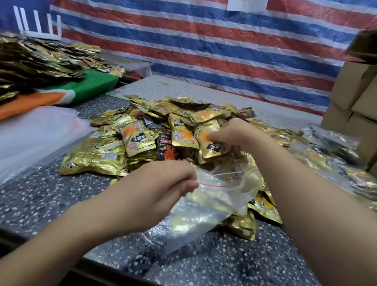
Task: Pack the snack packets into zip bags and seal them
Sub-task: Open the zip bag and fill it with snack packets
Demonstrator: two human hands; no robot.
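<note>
Your left hand pinched the zip bag mouth; your right hand gripped a gold snack packet. The loosely held mouth risked collapsing.

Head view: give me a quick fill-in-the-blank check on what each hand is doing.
1. The left hand holds a clear ____ open at its mouth.
2. The right hand grips a ____-coloured snack packet on the pile.
3. Cardboard boxes are stacked on the person's ____ side.

Missing words: zip bag; gold; right
</note>
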